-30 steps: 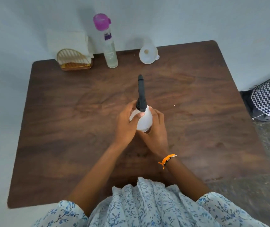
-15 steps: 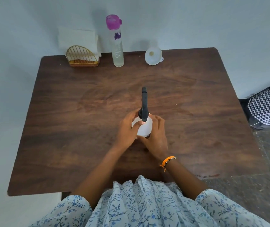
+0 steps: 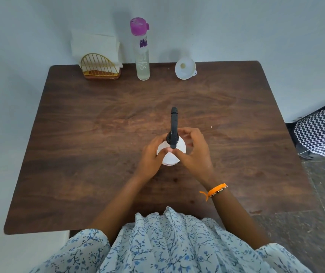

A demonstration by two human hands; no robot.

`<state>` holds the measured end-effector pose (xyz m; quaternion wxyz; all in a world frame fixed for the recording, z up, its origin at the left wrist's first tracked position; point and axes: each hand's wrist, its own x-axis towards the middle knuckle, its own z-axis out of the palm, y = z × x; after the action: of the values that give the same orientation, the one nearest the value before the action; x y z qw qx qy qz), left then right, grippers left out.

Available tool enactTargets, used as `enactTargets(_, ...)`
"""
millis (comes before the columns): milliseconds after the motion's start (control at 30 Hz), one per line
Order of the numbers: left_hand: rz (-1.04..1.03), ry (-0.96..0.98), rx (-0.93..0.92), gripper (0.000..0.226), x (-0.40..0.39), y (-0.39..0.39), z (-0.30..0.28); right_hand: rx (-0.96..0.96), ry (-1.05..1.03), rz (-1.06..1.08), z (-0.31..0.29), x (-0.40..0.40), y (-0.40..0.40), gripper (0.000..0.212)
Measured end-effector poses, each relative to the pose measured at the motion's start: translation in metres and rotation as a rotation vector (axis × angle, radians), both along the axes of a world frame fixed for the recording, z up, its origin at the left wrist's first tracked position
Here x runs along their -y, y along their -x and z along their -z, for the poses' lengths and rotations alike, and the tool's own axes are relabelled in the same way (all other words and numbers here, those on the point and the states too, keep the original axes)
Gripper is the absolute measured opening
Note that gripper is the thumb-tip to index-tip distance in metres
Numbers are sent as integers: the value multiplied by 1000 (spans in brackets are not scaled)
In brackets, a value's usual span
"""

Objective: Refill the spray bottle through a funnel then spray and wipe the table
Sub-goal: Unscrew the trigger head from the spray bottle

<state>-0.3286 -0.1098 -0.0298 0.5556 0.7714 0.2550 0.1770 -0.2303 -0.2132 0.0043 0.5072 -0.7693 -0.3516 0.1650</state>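
Spray bottle [image 3: 171, 152] is standing mid-table [image 3: 79, 154], its black head [image 3: 173, 127] seemingly being unscrewed; it could tip if twisted unbraced. Left hand [image 3: 150, 158] is gripping the white body. Right hand [image 3: 194, 152] is curling toward the collar, grip uncertain. Funnel [image 3: 185, 68] is waiting well apart.

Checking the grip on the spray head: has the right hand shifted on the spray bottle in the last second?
Yes. The right hand has come off the white spray bottle body, its fingers now curled up beside the black spray head.
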Motion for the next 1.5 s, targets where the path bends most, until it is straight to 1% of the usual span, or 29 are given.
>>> enactTargets(133, 4, -89, 23, 33, 4, 0, 4, -5, -42, 112, -3, -15, 7, 45)
enactTargets(233, -22, -148, -24, 32, 7, -2, 9, 13, -59, 150, -3, -21, 7, 39)
enactTargets(367, 3, -157, -36, 34, 5, -3, 8, 45, -98, 145, -1, -20, 8, 30)
enactTargets(467, 18, -157, -15, 37, 5, -3, 4, 69, -100, 148, -1, -18, 9, 29)
enactTargets(567, 42, -162, 0, 34, 2, -4, 5, 107, -87, 141, 0, -17, 8, 26)
enactTargets(633, 54, -160, -2, 32, 1, -4, 6, 141, -78, 125, 0, -17, 7, 25)
enactTargets(767, 66, -161, -16, 36, -2, -3, 9, 193, -58, 66, 0, -15, 2, 25)
enactTargets(867, 78, -151, -37, 36, -3, -4, 8, 161, -60, 16, -3, -14, -2, 24)
enactTargets(967, 62, -113, -71, 36, -2, -3, 5, 106, -62, 14, -5, -14, 0, 26)
enactTargets(1100, 56, -98, -69, 33, -3, -3, 7, 52, -29, 99, -3, -23, 5, 35)
enactTargets(1167, 20, -98, -59, 32, -2, -4, 8, 11, -25, 160, 1, -25, 8, 36)
enactTargets(1233, -30, -107, -8, 25, 0, -6, 9, -12, -39, 195, 5, -25, 13, 35)
enactTargets(1333, -48, -115, 48, 22, 3, -6, 9, 64, -51, 195, 8, -23, 16, 29)
enactTargets(1500, -40, -98, 39, 28, 2, -8, 11, 207, -43, 131, 12, -20, 11, 22)
